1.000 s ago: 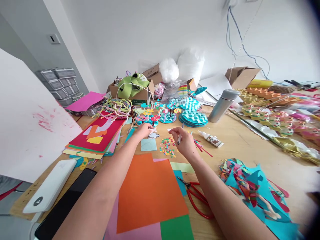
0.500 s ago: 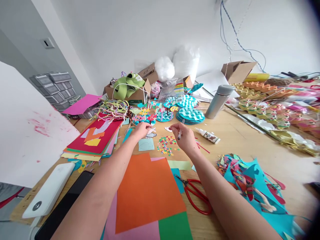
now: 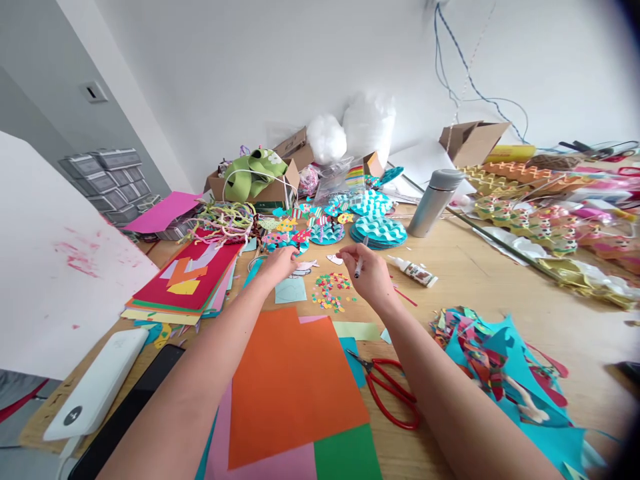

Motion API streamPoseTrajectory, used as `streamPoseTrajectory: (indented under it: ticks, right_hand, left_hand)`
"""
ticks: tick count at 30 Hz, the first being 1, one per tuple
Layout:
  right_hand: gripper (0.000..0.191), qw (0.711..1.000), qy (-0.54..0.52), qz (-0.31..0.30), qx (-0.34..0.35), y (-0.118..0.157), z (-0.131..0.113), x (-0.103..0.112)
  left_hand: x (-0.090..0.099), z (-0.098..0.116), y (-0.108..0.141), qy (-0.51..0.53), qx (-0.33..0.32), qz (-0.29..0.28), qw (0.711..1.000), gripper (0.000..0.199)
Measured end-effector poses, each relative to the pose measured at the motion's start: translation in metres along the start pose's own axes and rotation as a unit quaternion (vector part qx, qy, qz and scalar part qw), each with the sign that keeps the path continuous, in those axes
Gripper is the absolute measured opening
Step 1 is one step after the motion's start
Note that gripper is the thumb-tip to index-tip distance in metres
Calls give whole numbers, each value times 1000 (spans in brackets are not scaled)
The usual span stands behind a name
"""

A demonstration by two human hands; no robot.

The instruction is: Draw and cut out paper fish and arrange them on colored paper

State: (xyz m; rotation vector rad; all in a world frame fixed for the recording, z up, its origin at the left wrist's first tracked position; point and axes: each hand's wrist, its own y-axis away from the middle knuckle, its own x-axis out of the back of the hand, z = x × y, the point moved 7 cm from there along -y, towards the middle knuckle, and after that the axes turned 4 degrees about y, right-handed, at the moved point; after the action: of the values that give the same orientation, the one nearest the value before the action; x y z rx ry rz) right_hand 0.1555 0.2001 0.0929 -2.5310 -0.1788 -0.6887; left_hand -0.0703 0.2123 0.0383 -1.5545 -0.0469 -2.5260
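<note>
My left hand (image 3: 281, 265) reaches to the middle of the table beside a small white fish-shaped cutout (image 3: 306, 265); its fingertips are partly hidden, so any hold is unclear. A marker (image 3: 359, 267) is in my right hand (image 3: 367, 270), whose fingertips touch or nearly touch another small white cutout (image 3: 335, 259). Below the hands lie a light blue paper square (image 3: 291, 291) and a scatter of small coloured dots (image 3: 333, 292). Colourful paper fish (image 3: 287, 225) stand just behind the left hand.
Orange paper (image 3: 297, 387) and red-handled scissors (image 3: 393, 393) lie between my forearms. A glue bottle (image 3: 419, 273) and a steel flask (image 3: 434, 203) are to the right, with paper scraps (image 3: 505, 360) nearer. Left are stacked red paper (image 3: 175, 293), a white device (image 3: 97, 383) and a black phone (image 3: 133, 407).
My left hand has drawn back slightly to the left, away from the white fish cutout. My right hand keeps the marker in nearly the same place. The view has shifted a little.
</note>
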Motion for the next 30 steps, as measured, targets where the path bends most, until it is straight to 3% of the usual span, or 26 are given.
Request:
streamPoseTrajectory:
  ticks: [4, 9, 23, 30]
  right_hand:
    - [16, 1000, -6, 1, 5, 0, -3, 1]
    - [16, 1000, -3, -1, 3, 1, -6, -2]
    - [17, 1000, 1, -1, 7, 1, -3, -3]
    - [16, 1000, -1, 2, 4, 1, -3, -3]
  left_hand:
    - [0, -9, 12, -34, 2, -26, 999, 51]
    - [-1, -3, 20, -68, -12, -30, 997, 54]
    - [-2, 10, 26, -110, -61, -42, 991, 31]
    - [0, 9, 26, -104, -56, -37, 992, 26]
